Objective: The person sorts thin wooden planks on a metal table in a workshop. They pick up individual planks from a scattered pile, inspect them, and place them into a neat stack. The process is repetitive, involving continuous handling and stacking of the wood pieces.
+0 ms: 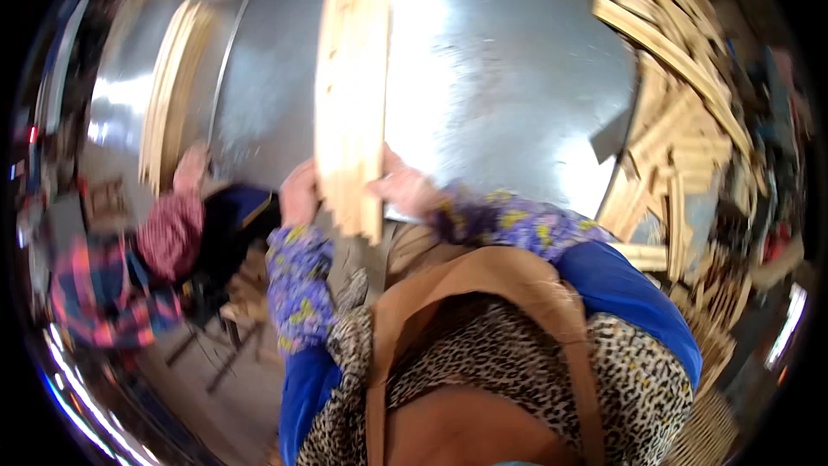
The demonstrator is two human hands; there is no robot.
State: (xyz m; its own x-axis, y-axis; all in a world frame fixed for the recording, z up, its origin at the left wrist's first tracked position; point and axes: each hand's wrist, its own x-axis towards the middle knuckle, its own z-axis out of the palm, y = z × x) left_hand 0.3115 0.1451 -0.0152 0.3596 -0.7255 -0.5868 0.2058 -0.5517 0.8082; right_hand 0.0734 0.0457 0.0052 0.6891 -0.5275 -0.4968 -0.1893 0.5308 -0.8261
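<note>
Both hands, the left hand and right hand, are gripping a bundle of wooden slats at the near edge of the metal bench, seemingly still squaring it, while a loose pile of slats is waiting at the right edge.

Both hands on a flat bundle of pale wooden slats lying on the shiny sheet-metal table. Left hand grips the near left edge, right hand the near right edge. Second slat stack far left; a co-worker's hand touches it. Loose slat pile right.
</note>
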